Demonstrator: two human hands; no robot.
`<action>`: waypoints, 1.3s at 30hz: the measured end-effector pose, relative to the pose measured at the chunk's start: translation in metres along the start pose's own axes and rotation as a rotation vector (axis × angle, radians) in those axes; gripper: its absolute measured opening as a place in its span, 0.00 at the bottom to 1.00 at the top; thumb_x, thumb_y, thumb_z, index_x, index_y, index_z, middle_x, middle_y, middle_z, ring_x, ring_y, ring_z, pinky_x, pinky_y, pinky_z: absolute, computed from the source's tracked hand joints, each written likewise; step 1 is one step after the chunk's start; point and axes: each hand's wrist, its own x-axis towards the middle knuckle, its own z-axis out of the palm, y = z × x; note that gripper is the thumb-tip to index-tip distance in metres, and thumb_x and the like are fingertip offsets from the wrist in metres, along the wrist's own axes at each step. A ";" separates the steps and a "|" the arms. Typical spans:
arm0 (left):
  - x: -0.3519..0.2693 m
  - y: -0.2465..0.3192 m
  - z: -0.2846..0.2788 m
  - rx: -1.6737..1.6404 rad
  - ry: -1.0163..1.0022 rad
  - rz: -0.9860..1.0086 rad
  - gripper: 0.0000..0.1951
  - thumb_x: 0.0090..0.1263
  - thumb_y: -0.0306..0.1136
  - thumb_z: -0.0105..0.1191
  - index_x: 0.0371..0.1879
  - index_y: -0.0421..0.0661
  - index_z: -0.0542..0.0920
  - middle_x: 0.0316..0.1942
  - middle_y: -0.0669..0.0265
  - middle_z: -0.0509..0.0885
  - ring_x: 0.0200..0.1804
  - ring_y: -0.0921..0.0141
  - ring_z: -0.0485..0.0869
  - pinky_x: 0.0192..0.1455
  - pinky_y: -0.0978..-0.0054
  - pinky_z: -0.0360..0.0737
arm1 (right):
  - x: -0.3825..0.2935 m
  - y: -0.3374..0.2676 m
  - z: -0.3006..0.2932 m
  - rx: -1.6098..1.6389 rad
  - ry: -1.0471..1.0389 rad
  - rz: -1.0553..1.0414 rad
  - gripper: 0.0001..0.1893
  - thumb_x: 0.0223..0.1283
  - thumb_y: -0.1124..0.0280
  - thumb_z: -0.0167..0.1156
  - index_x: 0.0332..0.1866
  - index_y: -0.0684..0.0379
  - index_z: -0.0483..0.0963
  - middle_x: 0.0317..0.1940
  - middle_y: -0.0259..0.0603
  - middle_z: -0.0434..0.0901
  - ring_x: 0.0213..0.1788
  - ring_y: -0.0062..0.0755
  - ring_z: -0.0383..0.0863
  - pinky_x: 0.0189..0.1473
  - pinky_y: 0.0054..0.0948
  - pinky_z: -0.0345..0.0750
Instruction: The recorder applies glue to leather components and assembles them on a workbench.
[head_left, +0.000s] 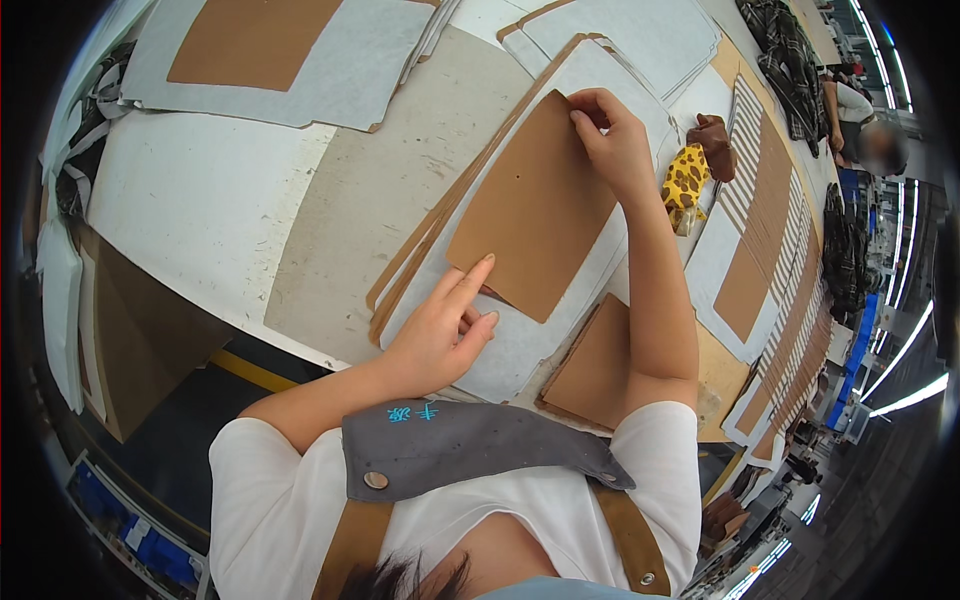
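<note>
A brown rectangular sheet (536, 206), perhaps leather or card, lies at a slant over a stack of white sheets with brown undersides (457, 345). My right hand (611, 139) pinches its upper right corner between thumb and fingers. Near the lower left edge, two fingertips of my left hand (450, 322) rest on the sheet, with the thumb apart and the other fingers curled. Part of another dark piece shows just under that lower edge. Beside my right forearm is a small pile of brown pieces (592, 364), partly hidden by the arm.
A white sheet (341, 90) bearing a brown rectangle lies at upper left. More white sheets (622, 37) are at the top. A yellow spotted wrapped item (684, 180) and a dark brown piece (712, 146) sit right of my forearm, before striped panels (750, 292). Another person (855, 112) is far right.
</note>
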 end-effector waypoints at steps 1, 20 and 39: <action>0.000 0.000 -0.001 -0.001 -0.002 -0.005 0.28 0.68 0.25 0.44 0.65 0.35 0.52 0.50 0.55 0.65 0.38 0.72 0.79 0.43 0.77 0.79 | 0.001 0.000 0.002 -0.005 0.003 -0.019 0.09 0.56 0.76 0.53 0.43 0.63 0.74 0.34 0.42 0.81 0.38 0.30 0.80 0.44 0.26 0.75; 0.008 0.004 -0.002 -0.268 -0.001 -0.109 0.28 0.69 0.27 0.43 0.65 0.31 0.49 0.55 0.53 0.62 0.41 0.71 0.79 0.42 0.79 0.79 | 0.005 0.003 0.010 -0.184 0.041 -0.163 0.09 0.55 0.76 0.54 0.42 0.61 0.71 0.35 0.46 0.79 0.39 0.39 0.79 0.42 0.32 0.75; 0.005 0.018 -0.002 0.334 0.137 0.330 0.26 0.62 0.24 0.50 0.60 0.33 0.63 0.43 0.60 0.71 0.37 0.71 0.78 0.35 0.76 0.76 | -0.030 -0.014 -0.056 0.125 0.308 -0.170 0.13 0.57 0.78 0.55 0.49 0.62 0.73 0.38 0.37 0.78 0.41 0.21 0.77 0.45 0.22 0.73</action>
